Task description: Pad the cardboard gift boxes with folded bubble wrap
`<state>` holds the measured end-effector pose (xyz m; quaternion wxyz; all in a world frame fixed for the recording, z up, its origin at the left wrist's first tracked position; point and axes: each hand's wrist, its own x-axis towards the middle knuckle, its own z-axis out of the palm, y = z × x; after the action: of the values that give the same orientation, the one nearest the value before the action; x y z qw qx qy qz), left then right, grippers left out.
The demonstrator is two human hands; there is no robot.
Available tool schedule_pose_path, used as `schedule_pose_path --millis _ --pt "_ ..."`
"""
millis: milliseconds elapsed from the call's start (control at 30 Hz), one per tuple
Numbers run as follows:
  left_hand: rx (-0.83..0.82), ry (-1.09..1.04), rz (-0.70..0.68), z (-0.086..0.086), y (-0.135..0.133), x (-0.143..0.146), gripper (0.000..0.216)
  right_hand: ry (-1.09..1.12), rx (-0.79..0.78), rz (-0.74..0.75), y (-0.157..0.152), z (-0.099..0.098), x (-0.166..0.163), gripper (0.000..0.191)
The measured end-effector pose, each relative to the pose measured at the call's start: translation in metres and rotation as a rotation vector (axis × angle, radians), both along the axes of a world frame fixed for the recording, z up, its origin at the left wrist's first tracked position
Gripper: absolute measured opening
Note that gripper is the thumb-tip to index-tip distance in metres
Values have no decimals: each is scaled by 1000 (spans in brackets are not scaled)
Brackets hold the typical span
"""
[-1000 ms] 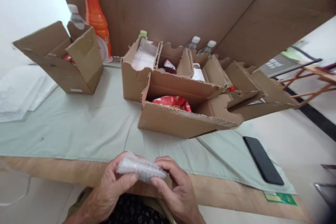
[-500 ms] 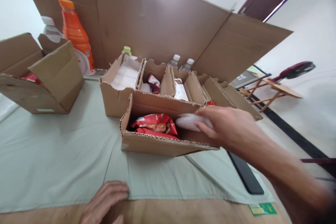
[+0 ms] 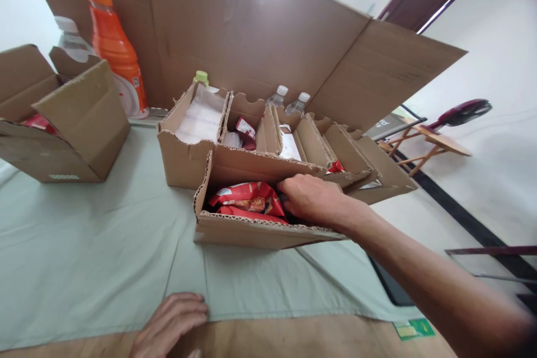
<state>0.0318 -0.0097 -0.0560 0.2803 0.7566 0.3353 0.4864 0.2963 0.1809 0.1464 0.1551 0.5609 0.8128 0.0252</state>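
My right hand (image 3: pixel 312 198) reaches down into the front cardboard box (image 3: pixel 247 235), fingers curled. The fingertips and whatever they hold are hidden inside the box. Left of that hand, red snack bags (image 3: pixel 251 201) lie in the same box, close to my knuckles. My left hand (image 3: pixel 172 321) rests at the near edge of the green cloth (image 3: pixel 104 268), fingers stretched out and holding nothing.
Behind the front box stands a row of cardboard compartments (image 3: pixel 184 159) with packets. Another open carton (image 3: pixel 79 151) and an orange bottle (image 3: pixel 115 45) stand left. A tall cardboard panel (image 3: pixel 251 28) closes the back. A black phone-like slab (image 3: pixel 392 282) lies right, partly under my forearm.
My right hand has moved left and lower into the front box. The whitish clear packet it held is now out of sight. The left hand stays nearly still; the view shifted slightly.
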Motion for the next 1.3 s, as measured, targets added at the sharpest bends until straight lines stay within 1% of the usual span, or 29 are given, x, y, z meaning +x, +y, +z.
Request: schedule_pose_path --millis 67,133,200,233,267,300,333,367,400,433,467,533,567,600,667,700,767,867,933,1000,1067,1167,1233,1300 --pt "21 57 5 5 1 0 54 9 -37 14 -1 10 0 14" --pt "11 102 34 6 -4 -2 58 50 -7 7 -10 28 12 25" --pt "-11 128 89 5 -11 -5 57 169 154 -45 -31 47 38 32" --pt "-31 146 127 5 -15 -7 55 259 277 -88 -46 55 55 32" --pt "-54 161 171 6 -18 -9 53 362 395 -119 -63 59 74 27" --pt "-85 170 220 7 -19 -10 52 430 454 -143 -81 58 91 28" --pt "-131 173 270 11 -19 -10 51 490 506 -180 -99 53 106 31" --pt "-185 165 316 15 -15 -8 53 554 475 -253 -115 41 117 31" --pt "-239 142 351 20 -9 -6 56 627 420 -317 -128 25 123 30" --pt "-287 102 376 26 0 -2 61 707 333 -351 -136 6 122 30" --pt "-324 54 387 31 10 4 66 797 347 -366 -140 -16 117 34" --pt "-368 -37 373 41 36 16 79 919 293 -374 -136 -58 95 44" --pt "-396 -68 357 45 48 23 85 974 303 -373 -130 -75 82 45" --pt "-425 -94 339 48 58 29 90 1014 303 -369 -123 -88 69 43" --pt "-476 -130 306 52 70 41 95 1067 331 -365 -113 -103 53 37" --pt "-493 -148 299 52 69 46 96 1078 346 -365 -112 -106 51 36" --pt "-522 -178 311 46 54 54 95 1087 370 -368 -125 -110 56 35" --pt "-604 -199 336 30 8 59 91 1056 437 -359 -168 -113 72 35" --pt "-659 -210 349 20 -24 53 89 994 519 -327 -195 -115 74 32" --pt "-690 -243 405 18 -43 37 89 958 589 -259 -208 -114 63 28" --pt "-687 -279 478 25 -47 15 90 986 599 -178 -203 -112 40 28" --pt "-603 -309 497 41 -32 -11 94 1060 578 -97 -181 -105 5 31" --pt "-556 -344 517 45 -24 -17 94 1081 585 -85 -170 -104 -7 30" --pt "-567 -390 562 43 -19 -18 91 1073 615 -80 -170 -109 -11 28"
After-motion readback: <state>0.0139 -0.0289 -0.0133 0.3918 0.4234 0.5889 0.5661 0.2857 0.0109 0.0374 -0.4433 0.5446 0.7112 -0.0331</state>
